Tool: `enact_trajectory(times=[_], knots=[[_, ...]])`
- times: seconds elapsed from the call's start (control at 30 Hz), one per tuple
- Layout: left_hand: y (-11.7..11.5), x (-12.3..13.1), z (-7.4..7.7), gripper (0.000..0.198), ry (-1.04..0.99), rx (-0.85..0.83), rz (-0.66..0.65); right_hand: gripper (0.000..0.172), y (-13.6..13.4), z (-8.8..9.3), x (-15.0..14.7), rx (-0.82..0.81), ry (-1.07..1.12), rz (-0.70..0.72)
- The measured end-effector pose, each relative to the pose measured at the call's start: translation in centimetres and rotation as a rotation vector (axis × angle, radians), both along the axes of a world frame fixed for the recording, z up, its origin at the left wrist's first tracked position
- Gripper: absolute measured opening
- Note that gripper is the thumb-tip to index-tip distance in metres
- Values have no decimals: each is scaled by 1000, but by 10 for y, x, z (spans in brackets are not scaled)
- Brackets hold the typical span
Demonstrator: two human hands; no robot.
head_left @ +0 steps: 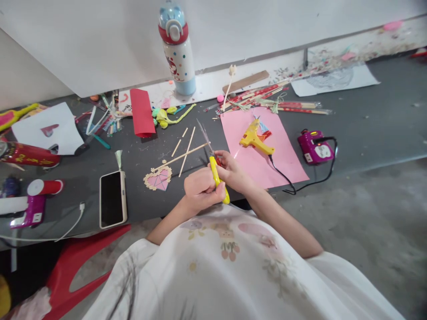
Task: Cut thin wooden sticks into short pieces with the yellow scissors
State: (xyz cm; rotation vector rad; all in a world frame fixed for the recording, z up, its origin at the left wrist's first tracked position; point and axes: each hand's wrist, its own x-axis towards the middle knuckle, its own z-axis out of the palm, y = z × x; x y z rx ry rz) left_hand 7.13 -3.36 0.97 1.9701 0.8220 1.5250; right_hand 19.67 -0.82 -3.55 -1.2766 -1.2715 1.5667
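Note:
Close to my body, my left hand (202, 186) is closed in a fist around the yellow handle of a pair of scissors (215, 171). Against its other side, my right hand (230, 169) has its fingers bent round the handle, where a bit of red shows. The thin blades point away from me, slightly left and partly open. A long wooden stick (182, 156) ends beside the blades. It crosses another stick (187, 151) and reaches a heart-shaped piece (158, 178) with a pink middle and a pale bumpy border. Two short stick pieces (176, 147) lie nearby.
A yellow glue gun (256, 138) rests on pink paper (283, 166), its cord running to a purple power adapter (315, 147). A phone (112, 199), red card (142, 112), water bottle (180, 58), red can (30, 154) and bundled red-wrapped sticks (256, 95) stand or lie around.

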Motion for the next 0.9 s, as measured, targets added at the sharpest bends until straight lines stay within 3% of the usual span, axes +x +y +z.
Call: enact_trajectory(times=[0.3,0.4,0.47,0.53,0.67,0.9], knots=[[-2,-15,-5,39,81,53,57,44,-2,8,-3,-45,34,-14],[4,-31,-11,33,102,90,278,45,-6,11,-1,-37,36,6],[9,-40,-13,24,262,121,468,44,-9,12,2,-7,48,17],[14,-46,-15,14,449,138,532,44,-12,15,4,26,64,31],[18,-48,-17,23,584,123,517,47,-17,21,6,85,41,88],[18,-51,-20,18,643,206,423,46,-21,27,9,128,45,138]])
